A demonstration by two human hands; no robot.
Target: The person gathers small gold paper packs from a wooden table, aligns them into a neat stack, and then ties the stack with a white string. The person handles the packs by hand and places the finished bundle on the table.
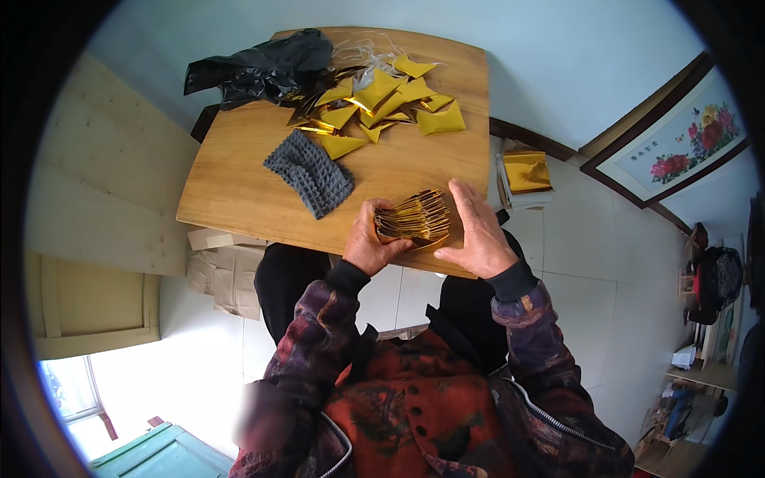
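Note:
At the near edge of the wooden table, a thick stack of folded gold foil papers (pixel 414 217) stands with its many layered edges facing up. My left hand (pixel 369 239) is closed around the stack's left side, thumb along the near side. My right hand (pixel 480 235) is open at the stack's right end, thumb and fingers spread apart; whether it touches the stack I cannot tell. Farther back lies a loose heap of folded gold paper pieces (pixel 382 95). Left of the stack, a grey waffle-textured cloth (pixel 311 173) lies crumpled on the table.
A black plastic bag (pixel 267 68) and clear plastic wrap (pixel 368 54) lie at the back of the wooden table (pixel 231 171). More gold sheets (pixel 527 171) sit on a pile on the floor at right. Brown cardboard (pixel 231 275) lies under the table's left side. A framed flower picture (pixel 677 139) leans at right.

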